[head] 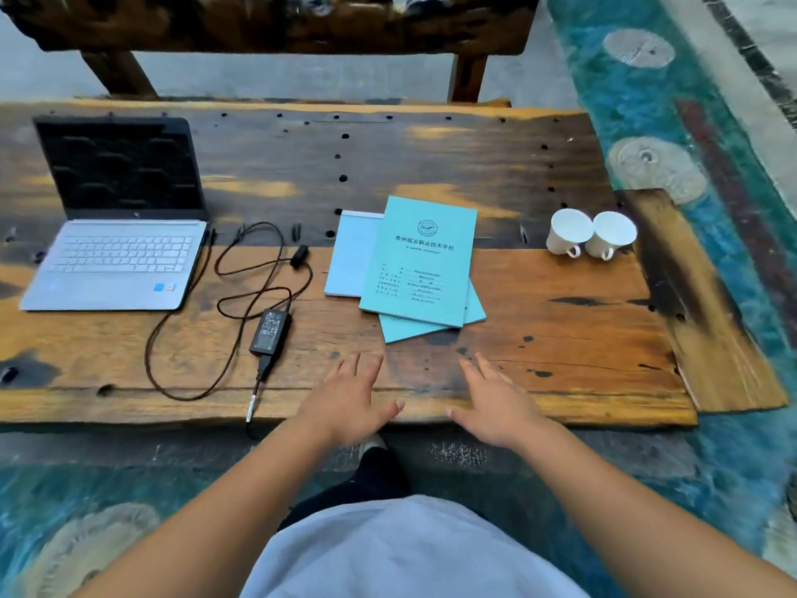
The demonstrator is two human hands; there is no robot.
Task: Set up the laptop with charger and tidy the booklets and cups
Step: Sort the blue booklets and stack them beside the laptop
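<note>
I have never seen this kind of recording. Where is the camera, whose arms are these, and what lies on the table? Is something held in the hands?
There is no machine here. The one picture comes from a camera worn on a person's head, looking forward and down, so the two arms that enter from below are that person's own.

The left hand and the right hand are at the near edge of the wooden table with fingers spread. They hold nothing.

On the table, from left to right: an open laptop with a dark screen, a black charger with its looped cable, three overlapping blue-green booklets, and two white cups side by side, tilted toward the camera. Whether the cable is plugged into the laptop I cannot tell.
</note>
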